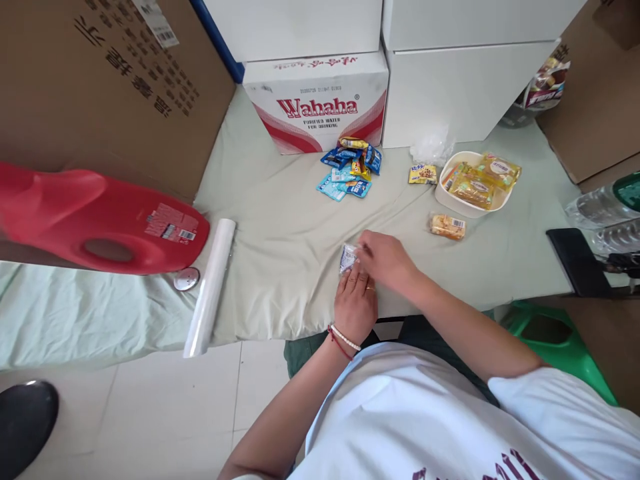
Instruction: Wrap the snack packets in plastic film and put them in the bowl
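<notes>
A small clear packet with blue-and-white print (347, 257) lies on the cloth-covered table, between my two hands. With its fingers together, my left hand (356, 307) presses the packet's near end down and holds it there. My right hand (386, 259) is closed in a pinch at the packet's right side; its fingertips partly hide that edge. Farther back lies a pile of blue and yellow snack packets (354, 163). To the right are a wrapped pastry (447, 227), a yellow snack packet (423, 174) and a cream bowl (467, 208) holding several yellow-wrapped snacks (473, 187).
A white and red Wahaha carton (320, 107) stands at the back beside white boxes (440, 93). On the left are a red jug (100, 220), a clear film roll (210, 287) and a round metal-looking disc (187, 279). Plastic bottles (605, 203) stand at the right edge.
</notes>
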A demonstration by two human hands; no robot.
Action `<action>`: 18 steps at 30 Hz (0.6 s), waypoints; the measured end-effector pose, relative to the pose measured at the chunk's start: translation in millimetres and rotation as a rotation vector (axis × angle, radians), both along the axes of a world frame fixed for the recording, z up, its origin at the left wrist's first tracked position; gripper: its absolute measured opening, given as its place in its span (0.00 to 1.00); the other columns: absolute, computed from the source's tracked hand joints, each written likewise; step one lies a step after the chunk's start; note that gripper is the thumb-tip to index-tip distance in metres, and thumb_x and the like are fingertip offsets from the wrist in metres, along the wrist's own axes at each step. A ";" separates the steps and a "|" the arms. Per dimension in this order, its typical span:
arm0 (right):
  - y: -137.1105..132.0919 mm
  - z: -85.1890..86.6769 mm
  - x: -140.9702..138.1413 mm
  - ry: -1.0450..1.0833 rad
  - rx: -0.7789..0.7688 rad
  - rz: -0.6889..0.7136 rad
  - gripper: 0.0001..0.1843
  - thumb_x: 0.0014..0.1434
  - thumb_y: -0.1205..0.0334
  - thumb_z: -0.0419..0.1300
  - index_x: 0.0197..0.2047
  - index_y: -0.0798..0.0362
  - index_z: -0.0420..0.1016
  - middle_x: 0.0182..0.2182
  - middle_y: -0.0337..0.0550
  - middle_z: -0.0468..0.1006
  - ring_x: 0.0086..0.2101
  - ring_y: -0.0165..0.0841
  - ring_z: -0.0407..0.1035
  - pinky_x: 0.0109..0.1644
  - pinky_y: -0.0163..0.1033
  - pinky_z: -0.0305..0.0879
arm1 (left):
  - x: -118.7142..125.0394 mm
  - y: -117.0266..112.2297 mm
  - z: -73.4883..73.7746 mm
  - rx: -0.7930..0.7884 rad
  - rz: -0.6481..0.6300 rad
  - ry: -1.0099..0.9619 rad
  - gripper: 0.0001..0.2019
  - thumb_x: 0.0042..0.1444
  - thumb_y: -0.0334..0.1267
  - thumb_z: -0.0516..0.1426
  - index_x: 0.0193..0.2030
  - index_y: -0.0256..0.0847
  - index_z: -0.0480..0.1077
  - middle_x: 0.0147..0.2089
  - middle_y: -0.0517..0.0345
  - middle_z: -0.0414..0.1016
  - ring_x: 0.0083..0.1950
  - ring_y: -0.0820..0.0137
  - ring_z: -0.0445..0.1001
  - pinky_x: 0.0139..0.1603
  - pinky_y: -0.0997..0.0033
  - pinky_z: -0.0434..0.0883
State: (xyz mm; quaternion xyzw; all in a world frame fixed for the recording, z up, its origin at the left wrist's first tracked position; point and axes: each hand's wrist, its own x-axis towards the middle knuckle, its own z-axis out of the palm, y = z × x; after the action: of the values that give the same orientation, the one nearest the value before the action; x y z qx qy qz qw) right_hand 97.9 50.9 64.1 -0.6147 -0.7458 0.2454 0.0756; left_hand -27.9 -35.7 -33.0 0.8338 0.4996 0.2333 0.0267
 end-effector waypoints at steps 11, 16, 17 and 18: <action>-1.2 -5.8 -70.0 -0.307 0.018 0.161 0.32 0.66 0.42 0.64 0.61 0.59 0.68 0.49 0.60 0.78 0.43 0.44 0.79 0.44 0.43 0.76 | 4.8 -17.7 -9.3 -0.086 0.036 0.024 0.26 0.61 0.29 0.56 0.67 0.35 0.72 0.65 0.34 0.75 0.71 0.42 0.69 0.72 0.33 0.58; -1.8 -10.7 -74.3 -0.329 0.004 0.178 0.23 0.67 0.49 0.63 0.55 0.59 0.73 0.49 0.61 0.77 0.44 0.43 0.78 0.43 0.42 0.76 | -21.4 -59.1 -13.6 -0.007 0.068 -0.006 0.28 0.64 0.31 0.57 0.70 0.29 0.64 0.68 0.28 0.71 0.78 0.43 0.58 0.76 0.31 0.53; -2.3 -11.3 -73.1 -0.335 0.013 0.179 0.19 0.69 0.53 0.62 0.54 0.59 0.73 0.49 0.60 0.77 0.45 0.43 0.78 0.43 0.42 0.76 | -30.2 -66.6 -13.3 -0.010 0.065 -0.002 0.29 0.64 0.30 0.56 0.72 0.30 0.61 0.70 0.29 0.69 0.80 0.44 0.53 0.76 0.31 0.52; -3.9 -11.2 -71.1 -0.339 0.028 0.181 0.14 0.70 0.59 0.59 0.54 0.59 0.73 0.49 0.59 0.76 0.45 0.43 0.77 0.43 0.42 0.76 | -40.0 -72.1 -12.5 -0.014 0.066 0.005 0.30 0.64 0.30 0.56 0.73 0.32 0.61 0.71 0.32 0.69 0.82 0.46 0.48 0.77 0.32 0.51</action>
State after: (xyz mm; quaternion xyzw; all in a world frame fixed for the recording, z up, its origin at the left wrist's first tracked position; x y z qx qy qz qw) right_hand 26.9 47.1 52.9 -0.5766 -0.8034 0.1335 -0.0651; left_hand -67.9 -107.8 -45.5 0.8173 0.5284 0.2285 0.0239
